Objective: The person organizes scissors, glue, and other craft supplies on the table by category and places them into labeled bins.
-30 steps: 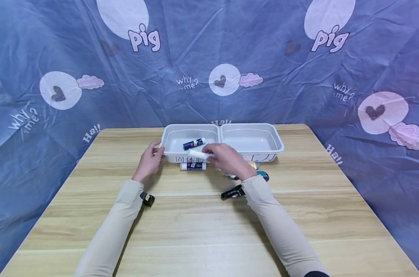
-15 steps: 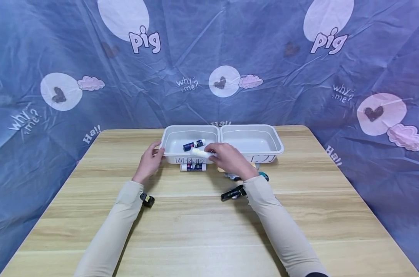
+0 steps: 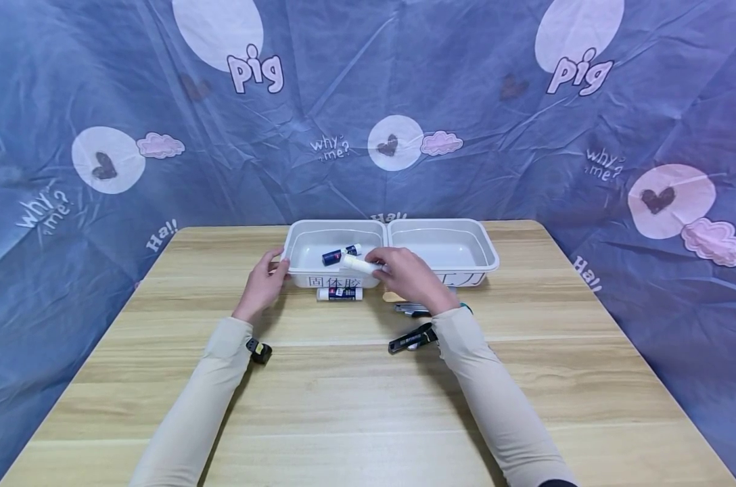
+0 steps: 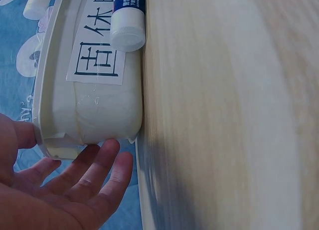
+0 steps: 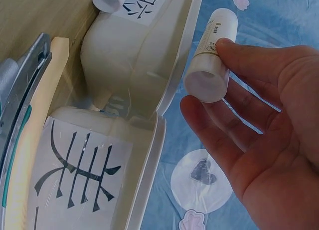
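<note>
Near worktop: bare wood between the two sleeves, with a small black-and-yellow thing by the left forearm and a black clip-like tool by the right wrist.

Loose items: a glue stick on the worktop lies flat just in front of the left tray's labelled wall; the left wrist view shows its white cap touching or almost touching that wall. Right of it lie a dark pen-like item and, in the right wrist view, a cream-handled cutter along the tray fronts.

Left hand: its grip is relaxed and open, fingers straight, with fingertips and thumb resting on the near left corner of the left tray, steadying it.

Right hand: its grip is closed on the held glue stick, pinched near one end between thumb and fingers, lying roughly level above the left tray's near rim.

Doing it well: I judge the stick should clear the rim before the pinch loosens, go in low and flat alongside the one inside, while the left hand keeps the light tray from sliding.

Left tray contents: one dark-labelled glue stick in the tray, lying slantwise on the floor.

Right tray: joined to the left one along a shared rim; nothing visible inside.
</note>
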`<state>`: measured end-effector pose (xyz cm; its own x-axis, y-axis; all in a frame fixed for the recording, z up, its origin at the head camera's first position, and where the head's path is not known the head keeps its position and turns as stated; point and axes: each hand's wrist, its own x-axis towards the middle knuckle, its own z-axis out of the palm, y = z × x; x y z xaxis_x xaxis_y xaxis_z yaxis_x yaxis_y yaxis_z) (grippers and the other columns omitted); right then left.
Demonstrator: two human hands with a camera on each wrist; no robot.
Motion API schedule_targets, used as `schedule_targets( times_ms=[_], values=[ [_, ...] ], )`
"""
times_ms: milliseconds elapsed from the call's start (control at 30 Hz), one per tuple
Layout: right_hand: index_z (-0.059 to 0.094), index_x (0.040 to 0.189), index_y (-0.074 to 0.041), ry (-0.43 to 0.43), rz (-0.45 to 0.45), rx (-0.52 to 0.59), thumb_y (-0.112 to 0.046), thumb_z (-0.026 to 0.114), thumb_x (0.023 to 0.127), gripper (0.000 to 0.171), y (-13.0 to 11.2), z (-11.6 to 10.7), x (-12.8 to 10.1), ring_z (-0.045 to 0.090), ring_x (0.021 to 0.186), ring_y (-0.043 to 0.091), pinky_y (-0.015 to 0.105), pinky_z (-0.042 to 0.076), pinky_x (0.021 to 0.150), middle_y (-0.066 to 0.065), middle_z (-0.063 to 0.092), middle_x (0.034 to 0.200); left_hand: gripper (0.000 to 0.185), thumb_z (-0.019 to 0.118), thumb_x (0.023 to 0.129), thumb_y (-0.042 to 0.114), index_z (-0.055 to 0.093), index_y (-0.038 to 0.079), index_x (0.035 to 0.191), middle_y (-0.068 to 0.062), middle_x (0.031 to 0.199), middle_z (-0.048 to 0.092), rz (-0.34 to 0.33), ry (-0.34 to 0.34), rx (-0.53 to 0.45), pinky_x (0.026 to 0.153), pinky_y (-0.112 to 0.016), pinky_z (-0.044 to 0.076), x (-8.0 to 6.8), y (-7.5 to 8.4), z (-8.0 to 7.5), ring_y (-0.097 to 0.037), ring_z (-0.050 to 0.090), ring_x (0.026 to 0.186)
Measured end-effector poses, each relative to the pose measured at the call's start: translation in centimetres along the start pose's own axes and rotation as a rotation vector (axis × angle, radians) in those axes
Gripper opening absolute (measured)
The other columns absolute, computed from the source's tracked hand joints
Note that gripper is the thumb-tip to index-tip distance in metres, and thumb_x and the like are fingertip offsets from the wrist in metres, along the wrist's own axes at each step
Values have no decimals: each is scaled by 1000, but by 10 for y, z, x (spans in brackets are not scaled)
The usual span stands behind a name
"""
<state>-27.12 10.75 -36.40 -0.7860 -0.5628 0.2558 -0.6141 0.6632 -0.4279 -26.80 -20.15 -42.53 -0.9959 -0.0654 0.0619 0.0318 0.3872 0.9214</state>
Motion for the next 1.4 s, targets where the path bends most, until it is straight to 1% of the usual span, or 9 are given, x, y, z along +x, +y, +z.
schedule_targets(
  times_ms=[267,533,700,800,1100,1233,1400],
  values=[
    [71,120,-4,14,14,7,-2,74,91,29,3,-2,0,73,98,25,40,61,89,12,75,115,50,46,110,24,38,7,156,-31,133,62,8,8,1,83,-39,60,0,1,1,-44,67,111],
    [72,118,-4,39,11,5,-3,74,91,27,9,-7,-2,72,100,27,43,59,93,13,75,112,51,46,110,23,37,6,157,-32,133,61,9,6,-5,92,-49,59,1,1,1,-45,67,112],
    [72,117,-3,50,14,6,-3,75,91,26,11,-10,-3,72,102,28,44,58,95,13,75,112,51,46,110,23,38,5,156,-32,133,61,11,9,3,87,-44,60,1,-1,1,-45,66,112],
    [72,117,-3,53,18,18,-2,75,90,27,13,-12,-4,72,102,28,44,59,95,13,75,113,50,46,110,23,38,5,156,-32,132,61,14,11,8,87,-42,60,1,-1,1,-45,67,112],
    [73,117,-3,59,6,20,-3,74,91,26,14,-15,-4,73,101,28,43,59,95,13,76,112,50,46,110,24,38,6,156,-31,133,61,5,8,2,92,-51,59,0,1,0,-45,66,112],
    [73,116,-3,57,3,14,-3,74,91,25,15,-15,-5,73,101,28,43,59,95,13,76,111,51,46,110,24,37,6,157,-32,134,61,4,3,-1,93,-51,58,-1,2,0,-45,66,113],
    [73,116,-1,63,-3,9,-4,74,92,25,15,-15,-5,72,102,29,44,58,96,14,76,111,51,46,110,24,37,6,157,-32,134,61,7,1,-1,92,-50,59,-1,1,0,-45,66,113]
  ],
)
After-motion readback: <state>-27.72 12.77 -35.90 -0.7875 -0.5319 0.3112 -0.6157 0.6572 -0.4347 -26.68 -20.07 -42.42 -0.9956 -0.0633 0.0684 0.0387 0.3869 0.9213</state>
